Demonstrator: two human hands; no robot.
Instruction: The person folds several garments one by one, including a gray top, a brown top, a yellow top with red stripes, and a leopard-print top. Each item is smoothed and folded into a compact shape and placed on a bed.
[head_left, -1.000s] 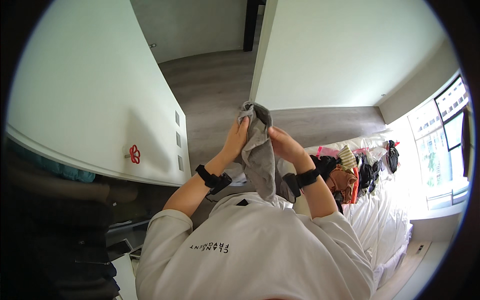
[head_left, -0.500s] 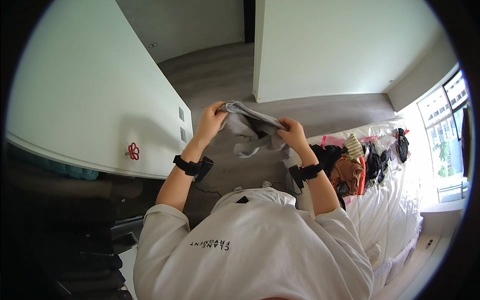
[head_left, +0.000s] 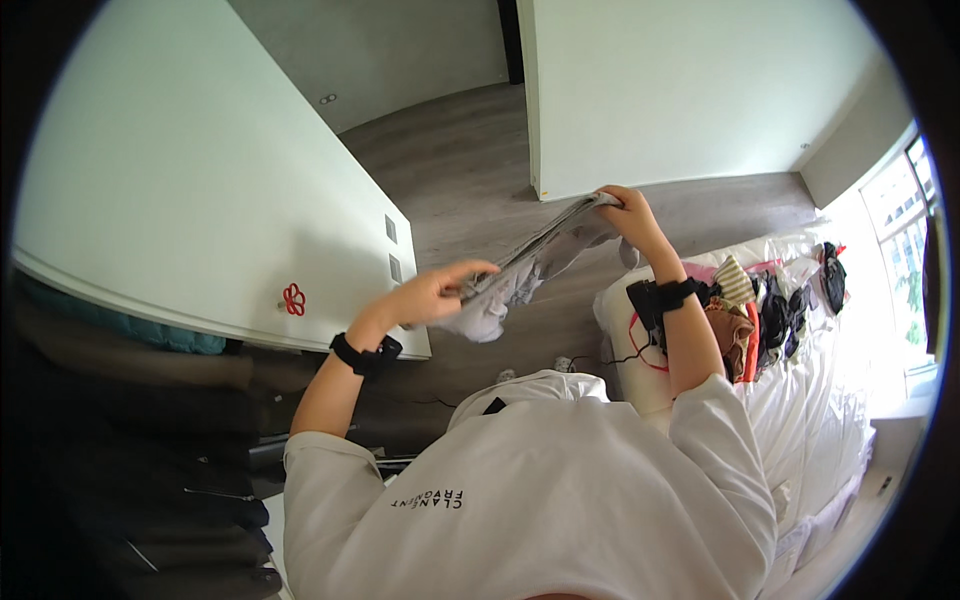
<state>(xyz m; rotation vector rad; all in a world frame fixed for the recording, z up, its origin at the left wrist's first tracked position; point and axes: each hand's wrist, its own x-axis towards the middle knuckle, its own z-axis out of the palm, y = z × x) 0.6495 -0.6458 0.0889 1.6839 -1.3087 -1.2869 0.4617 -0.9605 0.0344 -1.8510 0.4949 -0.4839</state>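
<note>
A grey garment (head_left: 520,270) is stretched between both of my hands, held up in front of my chest above the wooden floor. My left hand (head_left: 432,295) grips its lower left end. My right hand (head_left: 622,212) pinches the upper right end near the white wall. Loose folds of the cloth hang down below the taut edge. Each wrist carries a black band.
A bed with white sheets (head_left: 830,400) lies to my right, with a heap of mixed clothes (head_left: 770,300) on it. A white cabinet (head_left: 200,200) with a small red flower mark (head_left: 292,298) stands to my left. A white wall corner (head_left: 535,100) rises ahead.
My hands have moved apart, left hand down to the left and right hand to the right. The grey garment went from bunched and hanging to pulled out wide.
</note>
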